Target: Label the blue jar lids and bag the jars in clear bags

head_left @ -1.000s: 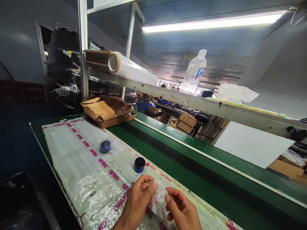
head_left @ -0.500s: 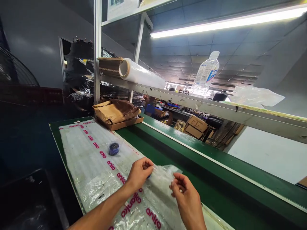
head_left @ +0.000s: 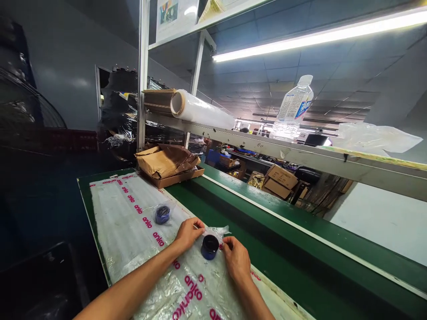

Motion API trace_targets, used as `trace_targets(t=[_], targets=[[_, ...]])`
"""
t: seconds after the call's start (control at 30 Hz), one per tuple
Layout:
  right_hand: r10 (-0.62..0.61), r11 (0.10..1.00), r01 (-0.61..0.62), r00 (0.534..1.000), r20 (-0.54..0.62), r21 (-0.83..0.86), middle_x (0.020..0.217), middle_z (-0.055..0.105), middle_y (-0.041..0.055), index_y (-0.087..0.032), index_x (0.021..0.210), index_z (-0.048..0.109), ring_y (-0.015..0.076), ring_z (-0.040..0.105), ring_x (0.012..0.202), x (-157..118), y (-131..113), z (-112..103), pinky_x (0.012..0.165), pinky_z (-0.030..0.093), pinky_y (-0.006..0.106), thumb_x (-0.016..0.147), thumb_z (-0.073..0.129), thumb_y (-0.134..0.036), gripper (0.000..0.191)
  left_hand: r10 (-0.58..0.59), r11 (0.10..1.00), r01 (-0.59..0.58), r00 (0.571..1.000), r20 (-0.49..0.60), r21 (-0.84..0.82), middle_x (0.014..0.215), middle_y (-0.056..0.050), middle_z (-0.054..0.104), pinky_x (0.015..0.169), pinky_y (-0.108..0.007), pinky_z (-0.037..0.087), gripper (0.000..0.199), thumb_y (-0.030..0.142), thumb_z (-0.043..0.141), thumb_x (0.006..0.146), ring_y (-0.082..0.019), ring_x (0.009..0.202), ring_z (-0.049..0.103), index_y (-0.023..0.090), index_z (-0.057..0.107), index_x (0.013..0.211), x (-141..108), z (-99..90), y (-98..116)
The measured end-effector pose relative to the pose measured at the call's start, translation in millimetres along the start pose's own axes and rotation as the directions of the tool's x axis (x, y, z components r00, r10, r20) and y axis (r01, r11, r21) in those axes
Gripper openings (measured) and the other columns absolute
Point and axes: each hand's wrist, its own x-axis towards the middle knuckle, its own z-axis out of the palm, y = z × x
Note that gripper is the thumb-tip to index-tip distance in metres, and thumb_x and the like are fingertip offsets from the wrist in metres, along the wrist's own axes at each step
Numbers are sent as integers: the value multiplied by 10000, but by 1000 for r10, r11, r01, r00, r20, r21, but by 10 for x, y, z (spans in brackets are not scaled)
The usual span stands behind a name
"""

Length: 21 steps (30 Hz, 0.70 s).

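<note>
A round dark-blue piece with a black top (head_left: 210,247) stands on the plastic-covered worktop (head_left: 116,213), between my two hands. A thin clear plastic bag (head_left: 217,231) lies just behind it. My left hand (head_left: 191,232) pinches the bag's left edge between thumb and fingertips. On the other side, my right hand (head_left: 236,254) is closed at the bag's right edge. A similar blue round piece wrapped in clear plastic (head_left: 163,214) lies farther back on the left.
A green conveyor belt (head_left: 267,235) runs along the right. Brown paper (head_left: 163,161) fills a shallow cardboard box (head_left: 180,178) at the back. Overhead, a shelf carries a roll of clear film (head_left: 203,111), a water bottle (head_left: 293,106) and a plastic bag (head_left: 376,137).
The bag, earlier stretched out between my hands, now sits low behind the blue piece, which has come into view. Both hands have moved slightly left, and the view has shifted.
</note>
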Motion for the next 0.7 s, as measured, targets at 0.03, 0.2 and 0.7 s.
trace_targets(t=[0.03, 0.2, 0.7], targets=[[-12, 1000, 12, 1000, 17, 4, 776, 750, 28, -238, 830, 724, 251, 688, 739, -44, 29, 3, 679, 451, 331, 833, 529, -312, 208, 18, 1000, -18, 999, 26, 4, 704, 3, 676, 607, -254, 451, 150, 300, 714, 767, -149, 627, 602, 157, 670, 752, -64, -32, -17], [-84, 996, 86, 994, 69, -21, 897, 754, 42, -218, 953, 707, 237, 692, 812, -199, 54, -56, 722, 491, 318, 938, 478, -374, 278, 134, 989, -139, 988, 82, 59, 798, -37, 720, 666, -262, 466, 182, 320, 611, 828, -187, 737, 640, 169, 710, 808, -306, -153, 17], [-262, 770, 388, 916, 303, -507, 1055, 698, 90, -229, 1029, 714, 286, 636, 993, -337, -38, -82, 828, 480, 361, 919, 506, -65, 288, 277, 698, -483, 863, 423, 529, 991, -59, 662, 847, -318, 463, 236, 88, 469, 924, -210, 900, 617, 195, 674, 877, -407, -256, -65]])
